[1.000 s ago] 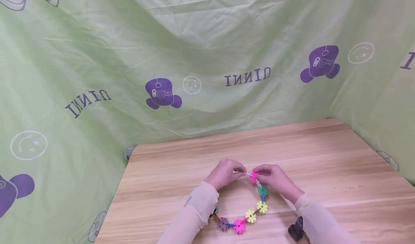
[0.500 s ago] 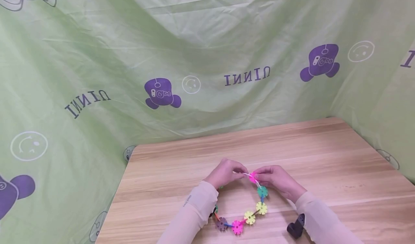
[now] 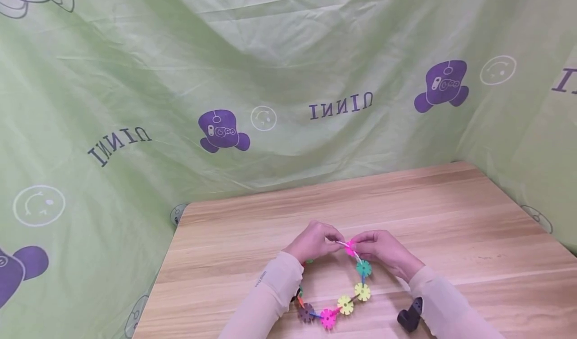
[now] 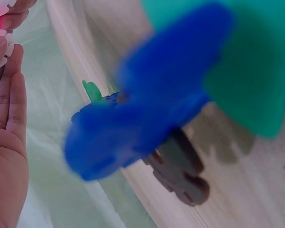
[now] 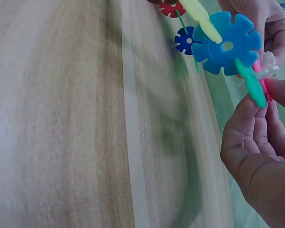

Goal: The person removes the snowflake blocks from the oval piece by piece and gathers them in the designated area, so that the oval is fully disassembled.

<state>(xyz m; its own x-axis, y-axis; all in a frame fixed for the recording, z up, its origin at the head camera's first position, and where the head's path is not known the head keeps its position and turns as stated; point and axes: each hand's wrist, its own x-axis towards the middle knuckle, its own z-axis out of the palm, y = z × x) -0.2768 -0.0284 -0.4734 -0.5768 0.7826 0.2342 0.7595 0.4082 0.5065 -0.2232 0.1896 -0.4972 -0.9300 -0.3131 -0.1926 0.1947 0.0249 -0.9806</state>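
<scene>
A loop of notched plastic snowflake discs hangs between both hands, close over the table. At its top, my left hand point(image 3: 315, 241) pinches a white disc point(image 3: 341, 243) edge-on between thumb and fingers. Beside it, my right hand point(image 3: 389, 253) pinches a pink disc point(image 3: 349, 249) that meets the white one. Down the right side run a green disc point(image 3: 363, 268) and yellow discs point(image 3: 362, 292). Another pink disc point(image 3: 328, 319) and a dark purple disc point(image 3: 306, 312) form the bottom. My left forearm hides part of the loop. Near the left wrist camera, a blue disc point(image 4: 151, 99) looms blurred.
The loop is over a wood-grain table point(image 3: 234, 219). A green printed curtain point(image 3: 288, 53) hangs behind the table and along its sides. A black device point(image 3: 409, 316) sits at the right sleeve point(image 3: 444, 299).
The bottom of the loop has drifted slightly left and toward me. The pink disc at the top has shifted a little left; both hands keep their pinch in nearly the same place.
</scene>
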